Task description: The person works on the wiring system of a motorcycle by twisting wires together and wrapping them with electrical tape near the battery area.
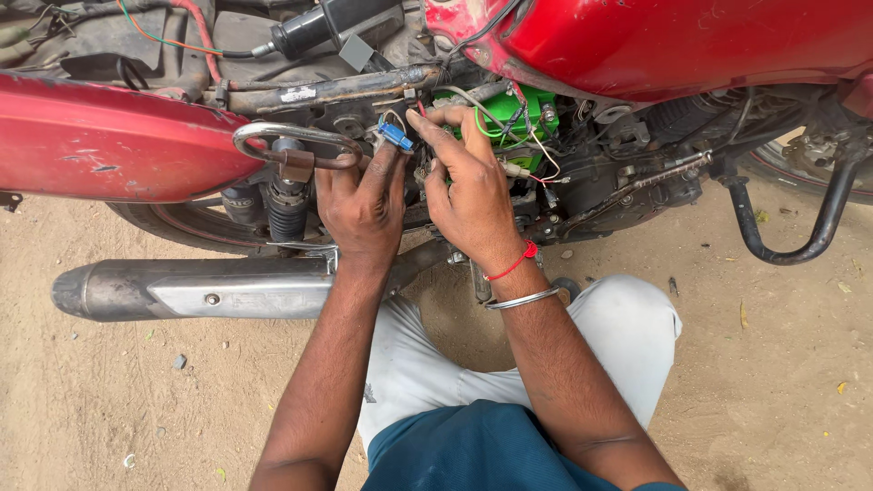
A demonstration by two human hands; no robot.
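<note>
A red motorcycle side panel stands above a grey exhaust pipe, beside a black rear shock spring. A black footrest bar curves over the sandy ground, strewn with small pebbles.

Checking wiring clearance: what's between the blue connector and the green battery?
In the head view, the right hand lies between the blue connector and the green battery.

We count two hands, one blue connector, one green battery, one exhaust pipe, one footrest bar, perhaps two shock absorbers.
</note>
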